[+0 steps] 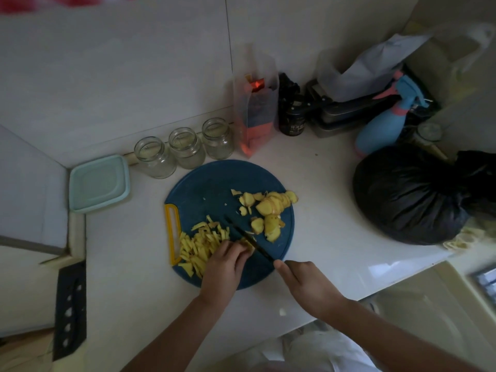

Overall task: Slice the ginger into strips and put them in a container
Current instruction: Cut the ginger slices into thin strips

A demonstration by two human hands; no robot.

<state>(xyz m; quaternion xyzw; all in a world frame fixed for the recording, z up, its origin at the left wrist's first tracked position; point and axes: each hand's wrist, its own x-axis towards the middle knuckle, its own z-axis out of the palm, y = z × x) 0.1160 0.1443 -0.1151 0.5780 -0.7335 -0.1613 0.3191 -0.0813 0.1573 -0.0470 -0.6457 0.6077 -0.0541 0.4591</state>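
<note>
Ginger slices [268, 210], firm, light and probably slick, lie at three o'clock on the round blue cutting board [209, 183], strips [198, 245] at eight; the left hand [222, 267] pins a small piece [247, 244] under curled fingertips, best held low, while the right hand [303, 283] grips the black knife [247, 236] by its handle.

1. Ginger strips [200, 247]: pale yellow, loose pile on left side of the round blue cutting board [209, 183], beside its yellow handle.
2. Ginger slices [268, 210]: uncut yellow rounds, heaped on the board's far right, apart from the strips.
3. Ginger piece [248, 244]: between the piles, under left hand [224, 267] fingers, knife [249, 238] blade against it.
4. Container [98, 183]: pale teal, square, looks lidded, on bench left of the board, not touching.
</note>
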